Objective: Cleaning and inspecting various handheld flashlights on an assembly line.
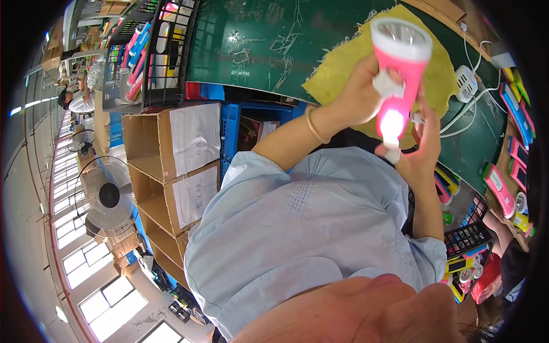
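A pink flashlight [398,68] with a wide white head is held up in front of me, its lens end tilted up and away. A light glows bright white on the lower part of its handle. My left hand [361,94] is closed around the body from the left, just below the head. From the right, my right hand [424,150] grips the lower handle near the glowing part. White coverings wrap some fingertips of both hands. Below the flashlight a yellow cloth [337,66] lies on the green worktable [246,48].
A white multi-port charger [466,83] with cables stands on the table's right. Several flashlights [498,190] lie along the right edge, above a black basket [457,240]. At left are a filled black crate [184,54], cardboard compartments [166,143], a fan [108,195] and a distant person [83,102].
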The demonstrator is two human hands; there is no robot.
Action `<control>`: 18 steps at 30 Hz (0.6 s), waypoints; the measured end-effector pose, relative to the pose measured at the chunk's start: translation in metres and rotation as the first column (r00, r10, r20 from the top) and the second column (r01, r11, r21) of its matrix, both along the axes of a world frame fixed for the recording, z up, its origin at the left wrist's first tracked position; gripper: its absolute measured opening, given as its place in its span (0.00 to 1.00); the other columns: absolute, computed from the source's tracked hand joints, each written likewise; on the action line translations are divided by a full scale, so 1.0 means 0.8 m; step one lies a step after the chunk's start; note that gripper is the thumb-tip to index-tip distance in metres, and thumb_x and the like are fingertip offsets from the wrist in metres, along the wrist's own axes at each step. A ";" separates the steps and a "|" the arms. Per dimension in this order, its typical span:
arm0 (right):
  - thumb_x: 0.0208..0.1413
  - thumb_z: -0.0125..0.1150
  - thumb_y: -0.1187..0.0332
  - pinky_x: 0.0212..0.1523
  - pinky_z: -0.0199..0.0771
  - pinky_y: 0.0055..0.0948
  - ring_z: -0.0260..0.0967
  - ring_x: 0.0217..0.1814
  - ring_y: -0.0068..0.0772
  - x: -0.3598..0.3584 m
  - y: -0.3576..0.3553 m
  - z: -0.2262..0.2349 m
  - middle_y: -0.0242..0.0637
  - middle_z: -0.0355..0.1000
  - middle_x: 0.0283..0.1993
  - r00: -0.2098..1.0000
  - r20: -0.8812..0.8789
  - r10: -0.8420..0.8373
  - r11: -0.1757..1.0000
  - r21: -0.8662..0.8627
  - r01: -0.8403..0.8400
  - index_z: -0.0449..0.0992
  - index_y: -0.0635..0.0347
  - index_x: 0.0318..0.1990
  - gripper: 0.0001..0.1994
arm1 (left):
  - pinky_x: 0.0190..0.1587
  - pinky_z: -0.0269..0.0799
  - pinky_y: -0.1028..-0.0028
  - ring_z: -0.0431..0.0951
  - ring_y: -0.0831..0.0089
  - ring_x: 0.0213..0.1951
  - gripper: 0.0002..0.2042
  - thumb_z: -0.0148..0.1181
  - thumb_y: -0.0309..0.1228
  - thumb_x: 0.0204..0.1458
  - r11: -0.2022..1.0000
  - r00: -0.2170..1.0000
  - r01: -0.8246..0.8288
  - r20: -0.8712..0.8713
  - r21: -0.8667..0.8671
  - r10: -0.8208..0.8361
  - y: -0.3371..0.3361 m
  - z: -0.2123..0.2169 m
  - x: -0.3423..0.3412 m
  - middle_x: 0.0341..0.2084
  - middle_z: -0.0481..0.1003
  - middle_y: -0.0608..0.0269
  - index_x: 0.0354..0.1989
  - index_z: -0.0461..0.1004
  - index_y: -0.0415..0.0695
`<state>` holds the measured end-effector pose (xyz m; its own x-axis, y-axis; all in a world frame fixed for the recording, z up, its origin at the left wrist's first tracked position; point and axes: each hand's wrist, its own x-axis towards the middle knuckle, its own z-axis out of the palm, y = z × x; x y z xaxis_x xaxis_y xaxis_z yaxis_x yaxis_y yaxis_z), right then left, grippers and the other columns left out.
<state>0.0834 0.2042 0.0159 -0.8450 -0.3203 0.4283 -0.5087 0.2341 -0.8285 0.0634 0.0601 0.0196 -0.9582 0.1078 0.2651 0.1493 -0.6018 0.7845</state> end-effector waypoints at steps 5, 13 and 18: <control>0.37 0.67 0.72 0.48 0.64 0.29 0.66 0.47 0.32 -0.005 0.016 -0.071 0.38 0.69 0.44 0.969 0.178 0.170 0.984 0.026 -0.178 0.70 0.62 0.43 0.21 | 0.40 0.66 0.69 0.70 0.59 0.37 0.33 0.71 0.42 0.28 0.753 0.869 -0.394 -0.480 -0.527 0.119 0.005 -0.008 0.017 0.33 0.72 0.54 0.44 0.67 0.39; 0.41 0.65 0.72 0.33 0.68 0.21 0.67 0.35 0.22 -0.013 0.004 -0.052 0.35 0.70 0.36 0.927 0.291 0.235 0.972 -0.052 -0.230 0.68 0.67 0.44 0.21 | 0.39 0.68 0.74 0.73 0.70 0.37 0.31 0.68 0.38 0.37 0.809 0.968 -0.245 -0.176 -0.535 0.177 0.000 -0.011 0.020 0.36 0.72 0.57 0.49 0.61 0.37; 0.55 0.48 0.68 0.32 0.61 0.20 0.60 0.31 0.23 -0.015 0.018 -0.035 0.37 0.64 0.30 0.935 0.303 0.186 0.981 -0.009 -0.193 0.66 0.67 0.38 0.10 | 0.37 0.68 0.76 0.68 0.76 0.35 0.27 0.65 0.31 0.38 0.833 0.969 -0.069 0.161 -0.549 0.187 -0.007 -0.008 -0.002 0.30 0.67 0.62 0.45 0.59 0.36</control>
